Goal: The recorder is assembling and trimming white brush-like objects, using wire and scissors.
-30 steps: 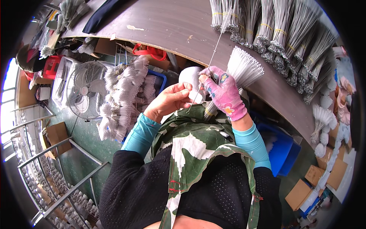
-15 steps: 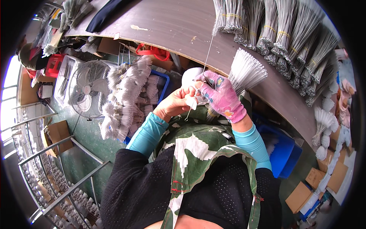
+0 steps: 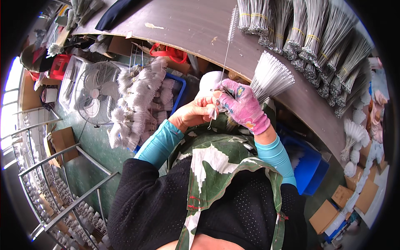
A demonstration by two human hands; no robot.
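A cluttered workshop seen from above: a long grey bench (image 3: 187, 29) curves across the top, and a green floor (image 3: 96, 146) lies below it.

The left hand (image 3: 196, 113), bare, is pinched shut on the lower end of a thin wire brush (image 3: 225, 58); thumb and fingertips press together around the wire. The right hand (image 3: 241, 106), in a pink flowered glove, sits just beside it, touching it, its fingers curled closed on the same wire a little higher up. From the two hands the brush runs up and away, slightly tilted, its bristled tip over the bench.

Just beyond the right hand, a fan of white brushes (image 3: 271, 77) spreads outward, its gathered end hidden behind the glove. Behind both hands is a pale round object (image 3: 208, 81), kind unclear. Further past the right hand, bundles (image 3: 308, 37) of grey brushes banded in yellow lie on the bench.

Out from the left hand, a heap of fluffy grey brushes (image 3: 137, 100) rests in a blue crate (image 3: 180, 89), with a white fan (image 3: 93, 98) beyond it. Metal racks (image 3: 58, 187) stand well apart, lower on that side.
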